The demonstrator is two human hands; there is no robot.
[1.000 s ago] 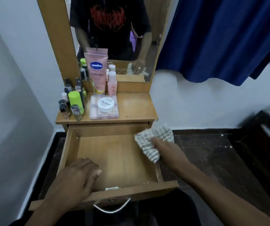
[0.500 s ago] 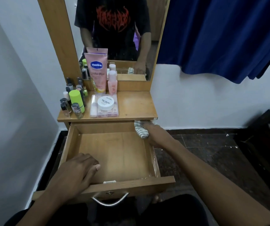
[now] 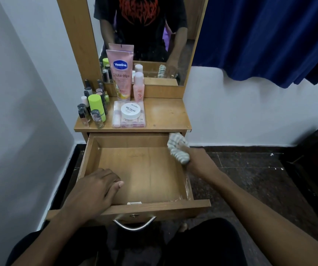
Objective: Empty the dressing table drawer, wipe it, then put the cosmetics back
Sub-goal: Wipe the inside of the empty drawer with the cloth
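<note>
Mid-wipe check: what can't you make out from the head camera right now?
- Drawer front-left floor: covered by the left hand.
- Right wall under the cloth: hidden by cloth and right hand.
- Small bottles behind the green cap: labels too small.
- Dresser underside: blocked by drawer.

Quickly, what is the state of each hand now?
Left hand: open, resting on the wooden drawer front edge.
Right hand: closed on the striped grey-white cloth.
</note>
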